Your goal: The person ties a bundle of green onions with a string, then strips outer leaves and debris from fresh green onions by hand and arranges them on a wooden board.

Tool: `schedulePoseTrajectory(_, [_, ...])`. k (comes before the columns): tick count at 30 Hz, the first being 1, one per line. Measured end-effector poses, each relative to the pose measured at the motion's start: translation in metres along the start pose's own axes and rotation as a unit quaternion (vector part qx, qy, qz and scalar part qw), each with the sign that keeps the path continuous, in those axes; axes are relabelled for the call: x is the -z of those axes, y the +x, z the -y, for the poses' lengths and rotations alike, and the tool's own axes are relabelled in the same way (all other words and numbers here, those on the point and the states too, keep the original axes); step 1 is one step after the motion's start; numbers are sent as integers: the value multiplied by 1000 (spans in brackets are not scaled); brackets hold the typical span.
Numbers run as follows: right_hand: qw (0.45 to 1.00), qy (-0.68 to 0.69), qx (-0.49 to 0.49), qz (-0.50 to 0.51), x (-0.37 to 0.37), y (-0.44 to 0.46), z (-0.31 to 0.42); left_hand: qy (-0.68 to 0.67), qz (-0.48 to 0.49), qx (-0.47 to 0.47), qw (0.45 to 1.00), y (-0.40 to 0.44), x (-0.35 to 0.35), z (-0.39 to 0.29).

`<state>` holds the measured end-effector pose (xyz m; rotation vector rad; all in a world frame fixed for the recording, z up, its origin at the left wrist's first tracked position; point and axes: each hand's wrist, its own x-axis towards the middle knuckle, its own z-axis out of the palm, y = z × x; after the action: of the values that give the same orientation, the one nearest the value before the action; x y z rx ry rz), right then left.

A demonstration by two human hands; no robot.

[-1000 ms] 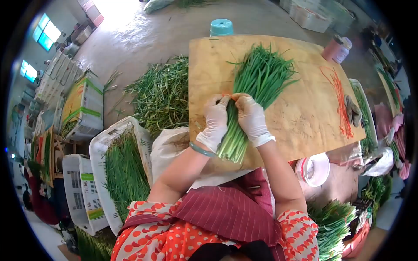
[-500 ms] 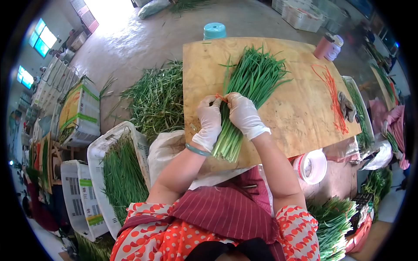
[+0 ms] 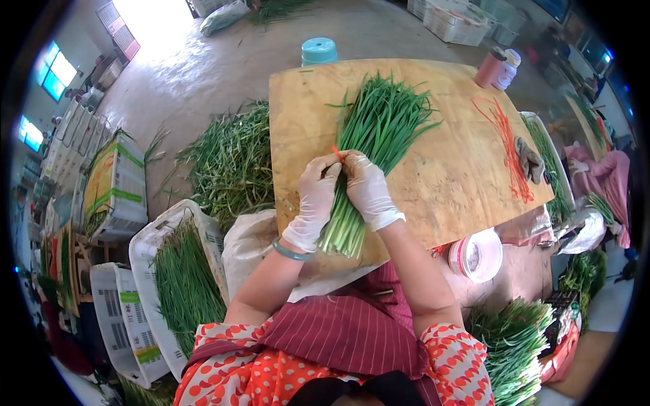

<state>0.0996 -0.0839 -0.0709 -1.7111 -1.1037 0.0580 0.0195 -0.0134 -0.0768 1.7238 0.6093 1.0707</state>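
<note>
Between left hand [image 3: 318, 193] and right hand [image 3: 367, 188]: 1 green bunch [image 3: 382, 125].

The person's white-gloved left hand [image 3: 317, 196] and white-gloved right hand [image 3: 367, 189] sit close together at the fingertips, fingers curled, thumbs pinched in. The bare left forearm [image 3: 263, 287] and bare right forearm [image 3: 421, 276] converge forward from pale, red-dotted sleeves [image 3: 455, 358].

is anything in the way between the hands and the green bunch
Nothing visible: the left hand and right hand are at the green bunch, meeting by the orange tie. Other orange strands lie aside, on the right of the board.
</note>
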Motion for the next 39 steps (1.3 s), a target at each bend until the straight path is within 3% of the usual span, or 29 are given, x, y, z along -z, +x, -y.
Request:
schedulePoseTrajectory(3, [999,36,-11,5,-2,2,-2,-135,23,133,982,6,2,6])
schedulePoseTrajectory(8, [1000,12,14,-1,4,2,4,-150,9,130,980,10,-1,12])
schedulePoseTrajectory(10, [977,-88,154,-115,5,6,2,-144,-4,118,983,8,-2,6])
schedulePoseTrajectory(14, [965,-213,71,-135,18,-14,26,-61,-30,23,997,0,-7,-2])
schedulePoseTrajectory(16, [982,-125,-21,-141,10,-16,32,-13,-26,-12,1000,-1,-6,-12])
schedulePoseTrajectory(17, [981,-97,-68,-152,9,-15,35,58,-8,-91,994,-2,-4,-25])
schedulePoseTrajectory(18, [977,-89,-51,-189,4,-16,30,132,5,-170,976,-1,-2,-34])
schedulePoseTrajectory(20, [976,-65,-76,-193,2,-16,35,114,-1,-178,977,-1,-3,-26])
schedulePoseTrajectory(24, [972,-102,-63,-200,-3,-16,38,166,-2,-286,944,-1,-4,-16])
schedulePoseTrajectory(26, [970,-67,-127,-198,-5,-16,37,138,-25,-281,949,-3,-6,-16])
schedulePoseTrajectory(30, [982,-64,-75,-164,-1,-25,10,65,-32,-200,977,-8,-8,-23])
schedulePoseTrajectory(32, [966,83,-146,-196,1,-26,8,155,8,-214,964,-10,-12,-18])
schedulePoseTrajectory(34, [963,128,-143,-190,14,-29,22,168,67,-198,963,-5,-7,-23])
schedulePoseTrajectory(37, [869,363,-282,-185,32,-30,41,24,148,-204,968,7,19,-29])
schedulePoseTrajectory(38, [869,363,-278,-189,33,-30,38,21,150,-208,966,12,22,-10])
schedulePoseTrajectory(39, [847,386,-298,-211,34,-31,34,-112,221,10,969,16,22,17])
